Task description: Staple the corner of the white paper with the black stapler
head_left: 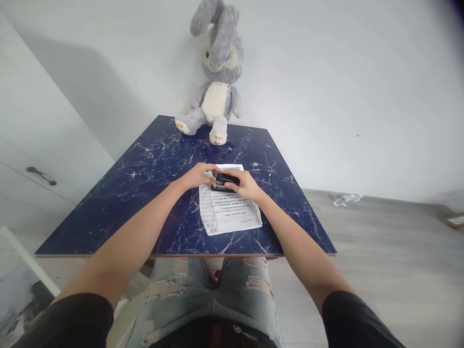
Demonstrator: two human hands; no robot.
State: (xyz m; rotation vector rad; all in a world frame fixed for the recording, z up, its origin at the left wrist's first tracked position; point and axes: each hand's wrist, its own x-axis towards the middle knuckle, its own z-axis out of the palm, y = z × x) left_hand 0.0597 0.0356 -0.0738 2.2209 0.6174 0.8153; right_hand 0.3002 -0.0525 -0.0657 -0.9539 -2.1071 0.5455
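Taking the black stapler, as it looks to us, for our clock's centre, we find the left hand (198, 175) at 9 o'clock, half curled, its fingertips at the stapler's near end; whether they grip or merely steady it, we cannot tell. The stapler (228, 179) lies over the upper part of the paper (232, 212) on the desk (174, 154); we judge it stiff, sturdy, fairly weighty for its size and a little slick, best taken along the sides of its body. The paper, stretching toward 6 o'clock, should be light, limp and easily creased, best pinched at an edge. At 3 o'clock the right hand (247, 184) is closed around the stapler's other end. Counting left to right, we have one handle (41, 176) at 9 o'clock, two hands, one rabbit (215, 99) sitting at 12, one stapler, one visible sheet of paper, and one clear wrapper (347, 199) on the floor (369, 241), just past 3.
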